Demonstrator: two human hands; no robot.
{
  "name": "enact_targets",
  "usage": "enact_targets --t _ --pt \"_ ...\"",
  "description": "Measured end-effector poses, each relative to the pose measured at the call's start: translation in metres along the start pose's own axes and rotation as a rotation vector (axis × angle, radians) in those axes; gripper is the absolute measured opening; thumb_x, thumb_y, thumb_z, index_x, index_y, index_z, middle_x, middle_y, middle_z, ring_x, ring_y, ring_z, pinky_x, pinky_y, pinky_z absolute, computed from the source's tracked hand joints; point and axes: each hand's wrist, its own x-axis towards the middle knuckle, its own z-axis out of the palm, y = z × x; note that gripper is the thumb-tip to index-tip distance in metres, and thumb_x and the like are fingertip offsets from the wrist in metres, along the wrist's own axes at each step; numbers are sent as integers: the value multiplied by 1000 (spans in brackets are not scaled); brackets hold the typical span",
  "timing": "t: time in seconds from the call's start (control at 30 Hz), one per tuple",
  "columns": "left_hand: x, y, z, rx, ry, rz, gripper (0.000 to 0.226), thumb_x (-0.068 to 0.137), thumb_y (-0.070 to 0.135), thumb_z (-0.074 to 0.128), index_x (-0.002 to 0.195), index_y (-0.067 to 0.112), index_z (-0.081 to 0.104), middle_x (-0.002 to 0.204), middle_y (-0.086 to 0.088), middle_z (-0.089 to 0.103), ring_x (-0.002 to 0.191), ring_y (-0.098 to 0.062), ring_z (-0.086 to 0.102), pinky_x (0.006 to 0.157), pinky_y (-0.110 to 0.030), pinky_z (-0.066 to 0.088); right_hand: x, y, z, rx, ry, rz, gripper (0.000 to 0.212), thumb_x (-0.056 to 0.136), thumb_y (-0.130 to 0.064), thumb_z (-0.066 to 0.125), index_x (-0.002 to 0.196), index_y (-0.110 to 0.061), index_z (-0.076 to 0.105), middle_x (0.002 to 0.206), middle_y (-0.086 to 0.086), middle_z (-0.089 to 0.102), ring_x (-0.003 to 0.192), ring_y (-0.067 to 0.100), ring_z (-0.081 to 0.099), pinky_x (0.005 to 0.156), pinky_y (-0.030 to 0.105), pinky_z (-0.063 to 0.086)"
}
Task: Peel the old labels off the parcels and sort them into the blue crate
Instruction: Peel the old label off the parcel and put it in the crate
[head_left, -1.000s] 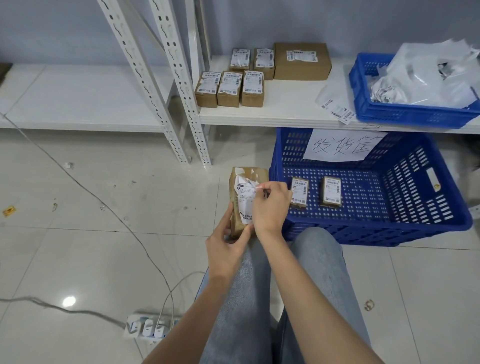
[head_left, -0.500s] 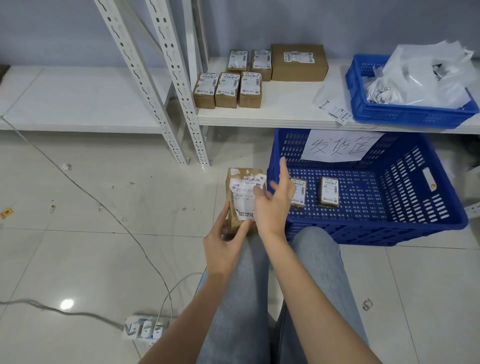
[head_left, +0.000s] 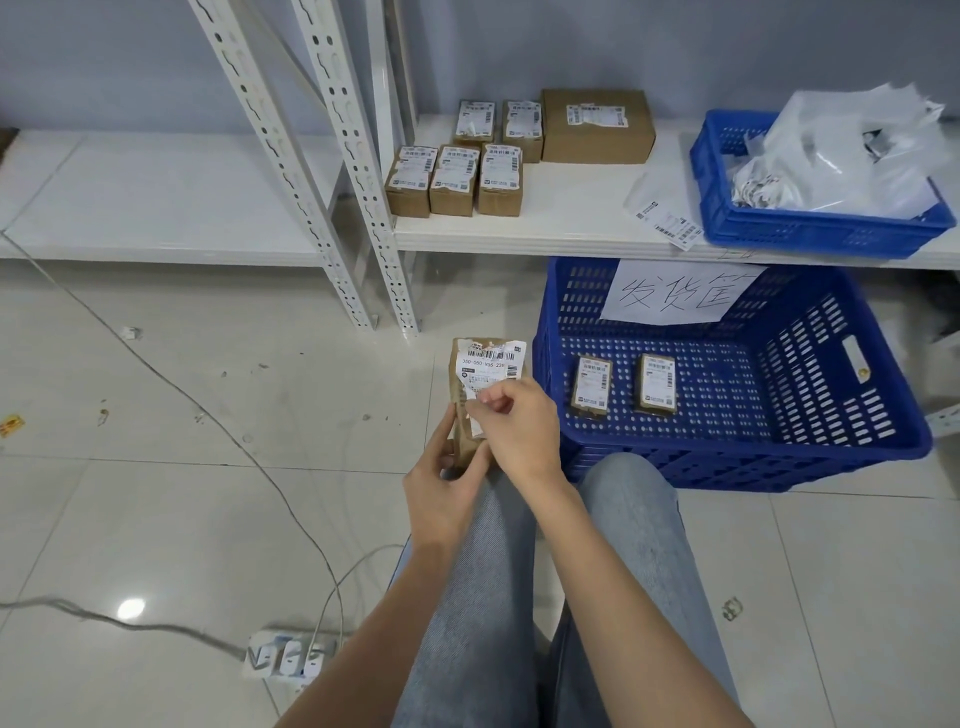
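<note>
A small brown parcel (head_left: 467, 436) stands upright on my knee, its white label (head_left: 485, 366) partly torn and lifted at the lower edge. My left hand (head_left: 441, 493) grips the parcel's bottom end. My right hand (head_left: 519, 431) pinches the loose lower edge of the label. To the right on the floor stands the big blue crate (head_left: 852, 447) with a handwritten paper sign; two small parcels (head_left: 591, 387) (head_left: 657, 384) lie flat inside it.
The low white shelf (head_left: 561, 228) carries several small labelled parcels (head_left: 452, 179), a larger box (head_left: 597, 124), loose label scraps (head_left: 670, 223) and a second blue crate (head_left: 810, 228) full of peeled paper. Shelf uprights (head_left: 363, 208), a cable (head_left: 208, 405) and a power strip (head_left: 285, 660) sit on the floor at left.
My right hand has dropped from the label's upper right corner to its lower edge and now pinches it with curled fingers. More bare cardboard shows on the lower part of the parcel.
</note>
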Motion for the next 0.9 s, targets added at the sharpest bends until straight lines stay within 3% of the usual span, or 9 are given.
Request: enact_targets --t 0.2,0.43,0.53,0.63,0.73,0.83,0.9 --pt "0 2 1 1 -3 -3 59 86 20 74 140 27 51 81 4 66 68 6 60 71 -7 48 4 1 0 -92 3 53 6 89 -23 65 84 -20 66 100 -2 61 90 14 60 83 27 44" --pt "0 3 1 36 4 -5 56 87 20 73 139 25 53 80 7 65 67 7 59 72 -6 47 7 -2 3 -157 -6 101 15 93 -27 57 96 -16 67 111 1 58 100 20 59 87 29 41" --pt "0 2 -1 18 5 -27 56 86 22 74 138 26 54 80 7 65 68 6 60 77 -9 50 7 -9 -1 -104 -87 160 34 95 -47 45 94 -18 61 108 1 57 100 22 57 93 39 41" --pt "-2 5 0 -4 -1 -32 57 85 26 74 138 28 53 84 6 68 72 7 62 77 -7 49 9 -16 -9 -19 -167 168 52 84 -69 44 78 -19 55 95 -2 55 88 17 55 82 38 43" --pt "-1 5 0 51 -3 -8 50 88 23 72 136 24 58 83 4 68 71 7 63 69 -4 46 3 -8 -10 -121 -214 50 36 72 -50 71 72 -17 57 96 -4 49 86 14 56 79 31 47" --pt "0 5 0 42 5 -18 55 87 24 73 139 24 55 87 0 70 72 5 64 68 -4 46 5 -1 -10 -96 -213 29 20 77 -22 73 76 -5 62 93 -5 43 89 16 54 79 27 46" --pt "-1 7 1 36 7 -16 55 87 25 72 139 25 54 90 -1 71 72 7 63 68 -3 45 9 -1 -14 -67 -240 48 19 80 -17 72 80 0 64 93 -4 43 86 12 51 77 24 43"
